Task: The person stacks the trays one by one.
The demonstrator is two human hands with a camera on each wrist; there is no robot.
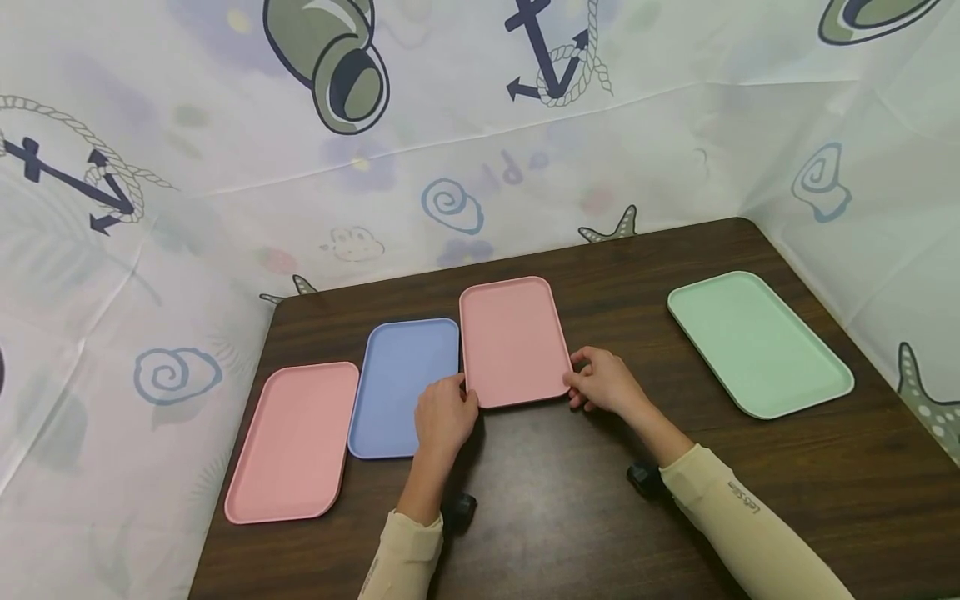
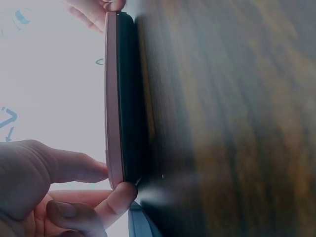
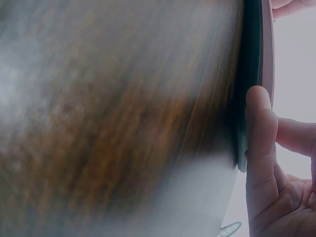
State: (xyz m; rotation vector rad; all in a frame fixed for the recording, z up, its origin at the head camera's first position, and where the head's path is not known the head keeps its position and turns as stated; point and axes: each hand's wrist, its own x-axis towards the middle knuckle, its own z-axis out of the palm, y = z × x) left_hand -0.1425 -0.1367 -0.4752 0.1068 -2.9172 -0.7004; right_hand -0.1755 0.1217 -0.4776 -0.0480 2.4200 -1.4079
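A pink rectangular tray (image 1: 513, 342) with rounded corners lies between both hands at the middle of the table. My left hand (image 1: 444, 412) pinches its near left corner, thumb above the rim and a fingertip under it in the left wrist view. At the near right corner, my right hand (image 1: 603, 383) grips the same tray, with a finger (image 3: 260, 123) against the underside. A dark band of shadow runs beneath the tray's near edge (image 2: 113, 98). The blue tray (image 1: 405, 383) sits just left of it, partly covered by my left hand.
Another pink tray (image 1: 296, 442) lies at the far left, beside the blue one. On the right side is a light green tray (image 1: 761, 342), set at an angle. All are on a dark wood table (image 1: 540, 500), with a printed white cloth (image 1: 465, 108) hanging around its back and sides.
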